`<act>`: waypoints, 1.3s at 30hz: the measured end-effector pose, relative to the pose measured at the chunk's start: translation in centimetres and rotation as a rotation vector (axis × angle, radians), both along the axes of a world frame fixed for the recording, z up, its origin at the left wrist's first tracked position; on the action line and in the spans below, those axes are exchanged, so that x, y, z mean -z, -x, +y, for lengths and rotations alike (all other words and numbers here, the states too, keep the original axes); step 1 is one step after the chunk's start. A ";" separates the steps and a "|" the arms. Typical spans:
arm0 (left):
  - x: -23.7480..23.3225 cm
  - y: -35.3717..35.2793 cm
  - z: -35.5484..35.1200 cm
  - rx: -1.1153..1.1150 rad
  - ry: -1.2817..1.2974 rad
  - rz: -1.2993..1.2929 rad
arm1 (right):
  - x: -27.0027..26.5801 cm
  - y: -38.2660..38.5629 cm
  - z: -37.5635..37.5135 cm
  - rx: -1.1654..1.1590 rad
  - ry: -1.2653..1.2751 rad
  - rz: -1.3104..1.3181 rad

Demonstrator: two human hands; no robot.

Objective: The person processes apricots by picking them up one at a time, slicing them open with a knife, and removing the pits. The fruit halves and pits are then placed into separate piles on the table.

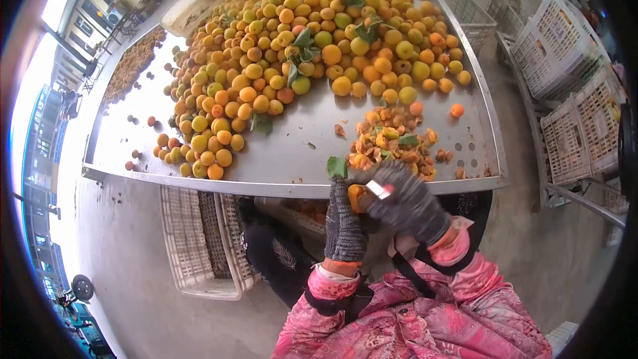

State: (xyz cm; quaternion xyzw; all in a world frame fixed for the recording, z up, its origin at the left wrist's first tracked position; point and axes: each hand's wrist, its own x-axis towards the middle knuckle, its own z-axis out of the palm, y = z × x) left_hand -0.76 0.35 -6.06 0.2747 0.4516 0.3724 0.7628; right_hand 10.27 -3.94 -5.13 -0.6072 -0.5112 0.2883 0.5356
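Observation:
Both my hands wear dark grey knit gloves and meet at the near edge of the metal table. My left hand (346, 218) is closed round an orange apricot (357, 197), beside a green leaf (337, 167). Over the fruit's right side is my right hand (404, 201), blurred, with a small white object (379, 189) at its fingers; whether it grips that object is unclear. Just beyond my hands lies a pile of split apricot pieces (385, 139). A large heap of whole apricots (266, 46) covers the table's far part.
The metal table (292, 159) has a raised rim. Under its left side stands a white crate (199, 252). Stacked white crates (551, 46) rest on a cart at the right. A pale container (193, 10) sits at the table's back left.

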 end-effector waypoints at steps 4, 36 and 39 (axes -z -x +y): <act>-0.1 0.9 -0.4 0.148 -0.052 0.175 | 1.4 0.9 -0.4 0.006 -0.024 -0.376; 4.2 -11.9 22.1 0.620 -0.909 1.287 | 5.5 -6.5 2.1 0.281 0.386 0.337; 3.9 -10.8 20.9 0.573 -0.736 0.845 | 7.1 -6.2 1.9 0.301 0.240 0.453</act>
